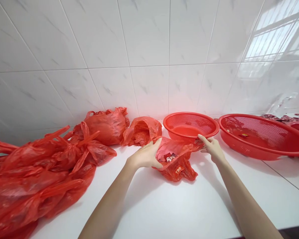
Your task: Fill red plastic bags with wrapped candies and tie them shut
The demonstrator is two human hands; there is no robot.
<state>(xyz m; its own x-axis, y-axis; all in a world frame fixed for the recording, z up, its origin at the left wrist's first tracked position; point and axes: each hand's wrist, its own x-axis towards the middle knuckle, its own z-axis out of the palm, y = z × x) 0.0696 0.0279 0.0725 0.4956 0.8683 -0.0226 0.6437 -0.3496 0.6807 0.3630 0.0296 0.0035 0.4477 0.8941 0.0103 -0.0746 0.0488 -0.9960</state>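
A thin red plastic bag [180,166] is held between my hands just above the white counter, its mouth spread wide. My left hand [148,155] grips the left side of the opening, thumb and fingers around the film. At the other side my right hand [211,147] pinches the gathered edge, close to the rim of a small red colander [173,132]. Inside the bag lie small wrapped pieces [169,157] in red and white. Whether my right hand also touches the colander is hard to make out.
A larger red colander [251,151] with a few small pieces in it stands to the right. Behind the bag sits an open red bag [142,131]. Knotted, filled red bags [40,179] pile up along the left. A tiled wall [149,83] bounds the counter's back.
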